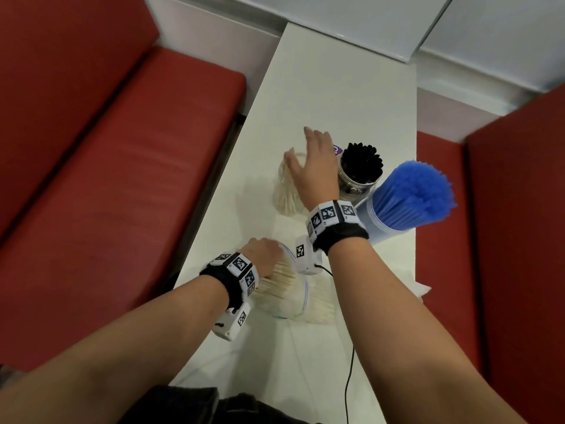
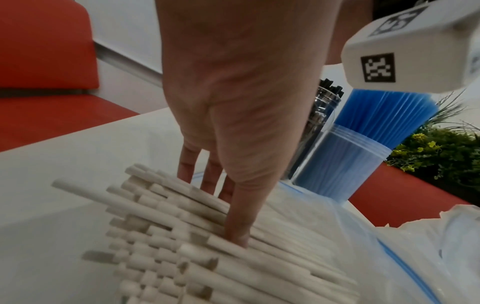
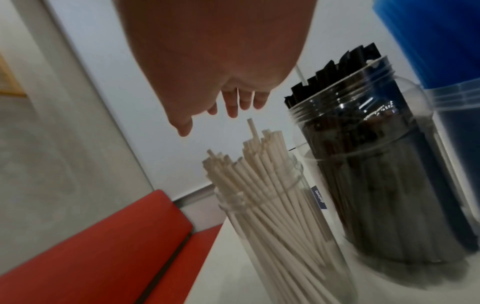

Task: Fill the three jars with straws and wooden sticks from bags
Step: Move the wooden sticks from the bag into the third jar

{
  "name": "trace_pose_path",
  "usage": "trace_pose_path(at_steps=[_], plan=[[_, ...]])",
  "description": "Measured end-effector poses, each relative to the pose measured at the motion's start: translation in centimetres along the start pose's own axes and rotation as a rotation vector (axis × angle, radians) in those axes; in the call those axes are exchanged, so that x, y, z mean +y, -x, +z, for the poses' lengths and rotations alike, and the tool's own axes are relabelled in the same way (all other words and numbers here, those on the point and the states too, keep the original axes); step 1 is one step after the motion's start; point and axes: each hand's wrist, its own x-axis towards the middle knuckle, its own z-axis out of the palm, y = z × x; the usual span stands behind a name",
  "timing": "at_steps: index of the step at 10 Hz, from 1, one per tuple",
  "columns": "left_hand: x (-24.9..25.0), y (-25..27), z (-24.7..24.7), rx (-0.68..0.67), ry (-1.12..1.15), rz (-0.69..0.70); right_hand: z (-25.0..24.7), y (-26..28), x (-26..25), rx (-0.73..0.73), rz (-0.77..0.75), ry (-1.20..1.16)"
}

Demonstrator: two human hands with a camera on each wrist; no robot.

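Jar of white sticks (image 1: 286, 191) partly filled, at twelve o'clock from the bag (image 1: 293, 296); black and blue jars full at its three o'clock.
Refill under way: left hand (image 1: 263, 251) gathering white sticks (image 2: 207, 236) at bag mouth, fingers (image 2: 237, 222) pressed in; right hand (image 1: 312, 166) spread empty above jar. Next, probably: lift bundle, lower upright.

no legible text anywhere

Your forearms are bare, and each wrist carries a black strap (image 1: 342, 237) ringed with white blocks printed with black-and-white square markers. A white camera housing (image 1: 234, 324) with its own marker hangs under each wrist, and a thin black cable (image 1: 348, 377) trails from the right one.
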Motion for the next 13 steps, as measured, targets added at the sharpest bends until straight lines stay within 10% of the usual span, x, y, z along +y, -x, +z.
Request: trace_pose_path(at_steps=[1, 3, 6, 7, 9, 11, 12, 13], plan=[[0.3, 0.0, -0.1, -0.008, 0.041, -0.074, 1.1, 1.4, 0.1, -0.196, -0.005, 0.177], [0.0, 1.1, -0.8, 0.040, -0.018, -0.059, 0.8, 5.7, -0.3, 0.203, -0.145, -0.088], [1.2, 4.0, -3.5, 0.204, 0.064, -0.130, 2.1, 12.8, 1.9, -0.497, 0.280, -0.336], [1.7, 4.9, -5.2, 0.225, 0.283, -0.215, 2.6, 13.9, 2.3, -0.626, 0.201, -0.139], [3.8, 7.0, -8.9, 0.400, 0.672, -0.327, 3.0, 14.1, 1.0, -0.547, 0.218, -0.054], [5.7, 11.6, -15.6, 0.393, -0.026, -0.032, -0.9, 13.2, -1.7, -0.281, 0.193, -0.462], [4.4, 14.2, -20.0, 0.662, 0.079, 0.338, -3.8, 12.3, -3.5, -0.205, 0.241, -0.687], [2.6, 15.5, -21.5, 1.257, 0.741, 0.551, -7.6, 10.9, -5.0, -0.139, 0.248, -0.829]])
